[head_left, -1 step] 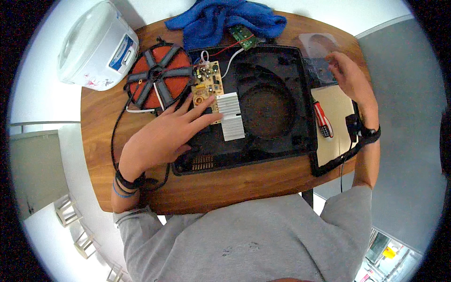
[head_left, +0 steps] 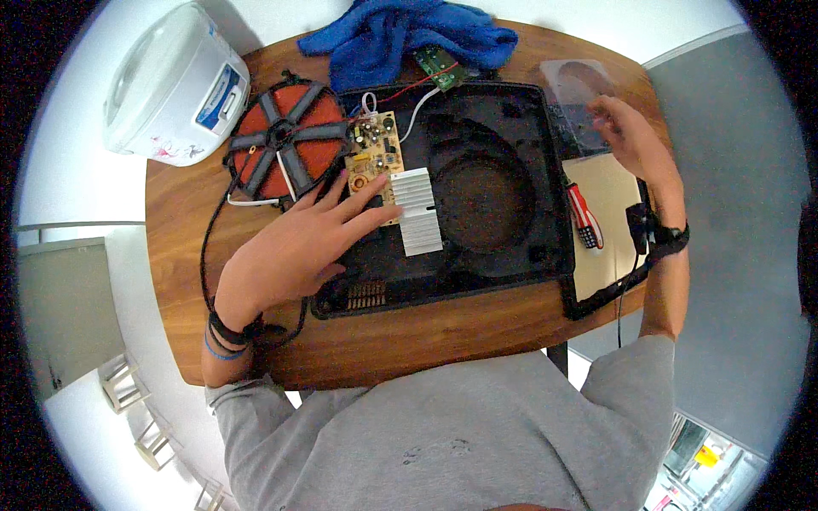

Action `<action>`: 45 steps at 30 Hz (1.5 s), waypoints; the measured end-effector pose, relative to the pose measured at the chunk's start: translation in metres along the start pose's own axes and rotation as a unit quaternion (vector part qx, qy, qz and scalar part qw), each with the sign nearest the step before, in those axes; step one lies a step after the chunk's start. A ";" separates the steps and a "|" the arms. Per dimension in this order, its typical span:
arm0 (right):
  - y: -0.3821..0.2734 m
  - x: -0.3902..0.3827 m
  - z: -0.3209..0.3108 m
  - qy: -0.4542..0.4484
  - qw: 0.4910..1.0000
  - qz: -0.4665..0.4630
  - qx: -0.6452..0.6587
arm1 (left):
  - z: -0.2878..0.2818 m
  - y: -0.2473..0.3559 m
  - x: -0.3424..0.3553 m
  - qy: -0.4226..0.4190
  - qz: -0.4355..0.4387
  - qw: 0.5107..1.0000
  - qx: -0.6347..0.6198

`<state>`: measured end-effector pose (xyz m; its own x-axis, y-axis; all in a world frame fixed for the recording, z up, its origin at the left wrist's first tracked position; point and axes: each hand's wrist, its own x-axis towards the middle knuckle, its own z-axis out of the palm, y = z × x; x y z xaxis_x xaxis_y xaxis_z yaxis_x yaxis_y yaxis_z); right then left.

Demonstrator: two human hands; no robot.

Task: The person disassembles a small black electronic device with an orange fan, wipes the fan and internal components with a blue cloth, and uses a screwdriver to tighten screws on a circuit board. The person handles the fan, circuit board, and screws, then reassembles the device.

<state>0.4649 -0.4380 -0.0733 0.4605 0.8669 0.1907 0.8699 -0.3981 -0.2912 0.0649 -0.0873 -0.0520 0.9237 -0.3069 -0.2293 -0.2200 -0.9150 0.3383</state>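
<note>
My left hand (head_left: 290, 243) lies with fingers spread over the lower part of a tan circuit board (head_left: 388, 136), its fingertips at the edge of a silver finned heat sink (head_left: 416, 209). Both sit inside a black plastic appliance housing (head_left: 477, 285) with a round recess. Left of the board is a round coil (head_left: 285, 140) with copper-red windings and dark ribs, joined by wires. My right hand (head_left: 635, 145) is over a clear plastic tray (head_left: 579, 81), fingers curled in and close together. What they hold, if anything, cannot be made out.
A blue cloth (head_left: 400, 43) lies at the far edge, beside a small green circuit board (head_left: 439, 68) on wires. A white rice cooker (head_left: 179, 85) stands far left. A shiny black-edged panel (head_left: 605, 264) is on the right, with a red, black and white item (head_left: 585, 217) on it.
</note>
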 end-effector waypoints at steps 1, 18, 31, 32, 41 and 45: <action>0.012 0.001 0.005 -0.036 0.998 0.033 0.049 | 0.001 -0.001 0.002 -0.003 0.001 1.000 0.005; 0.010 0.033 0.009 -0.198 0.977 -0.014 0.072 | -0.012 0.014 0.000 -0.034 -0.034 0.999 -0.019; 0.010 0.033 0.003 -0.203 0.977 -0.002 0.070 | -0.005 0.011 -0.004 0.017 -0.002 1.000 0.011; 0.011 0.037 0.005 -0.201 0.978 -0.008 0.053 | -0.004 0.011 -0.005 0.020 -0.003 1.000 0.006; 0.014 0.029 -0.003 -0.153 0.987 0.026 0.052 | 0.003 0.015 -0.009 0.026 -0.028 0.999 -0.014; 0.008 0.021 -0.016 -0.056 0.998 -0.008 -0.038 | 0.007 0.015 -0.010 0.033 -0.030 0.999 -0.004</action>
<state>0.4840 -0.4279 -0.0565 0.4269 0.9000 0.0877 0.8903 -0.4013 -0.2151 0.0501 -0.0999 -0.0513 0.9540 -0.2332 -0.1882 -0.1614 -0.9289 0.3333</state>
